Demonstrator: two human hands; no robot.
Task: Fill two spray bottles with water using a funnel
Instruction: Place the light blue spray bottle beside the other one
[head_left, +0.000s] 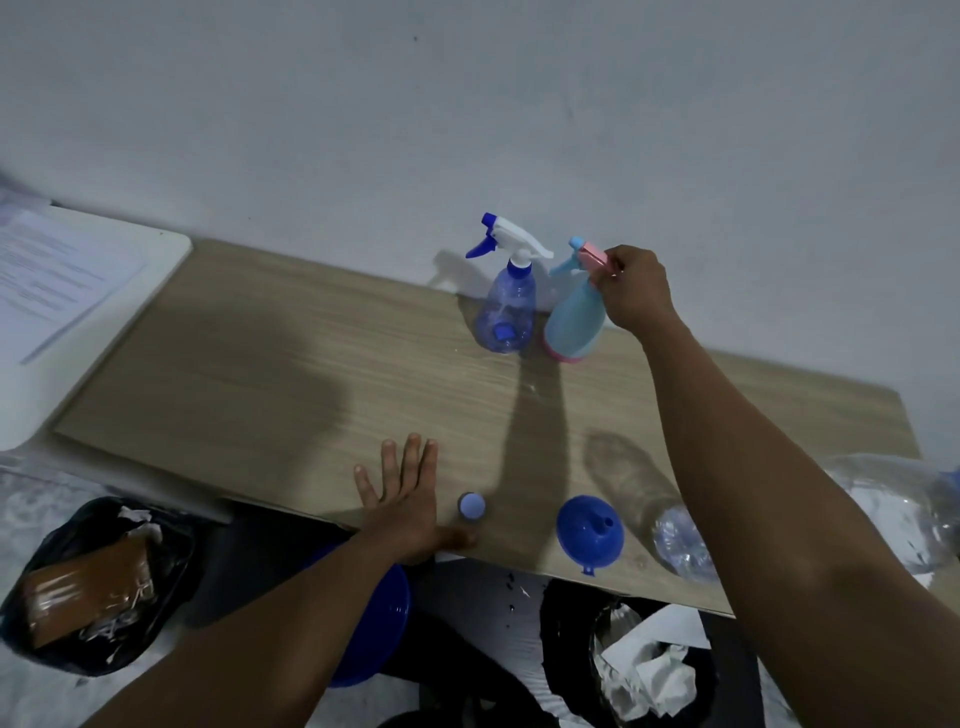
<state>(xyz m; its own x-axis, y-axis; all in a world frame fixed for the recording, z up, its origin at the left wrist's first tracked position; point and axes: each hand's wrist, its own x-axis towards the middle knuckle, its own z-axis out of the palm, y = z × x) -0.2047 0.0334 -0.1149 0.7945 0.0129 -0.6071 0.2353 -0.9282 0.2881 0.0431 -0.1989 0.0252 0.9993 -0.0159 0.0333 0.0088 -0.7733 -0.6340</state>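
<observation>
Right hand (636, 288) pinches opaque pale-blue spray bottle (574, 322).

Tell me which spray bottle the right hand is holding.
The opaque light-blue spray bottle with the pink trigger head, held at that head by the right hand. The clear blue spray bottle with the white trigger stands beside it, untouched.

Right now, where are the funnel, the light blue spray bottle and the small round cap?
funnel (582, 536): head view, on its cone wall.
light blue spray bottle (574, 325): head view, on its body.
small round cap (471, 505): head view, on its top face.
</observation>
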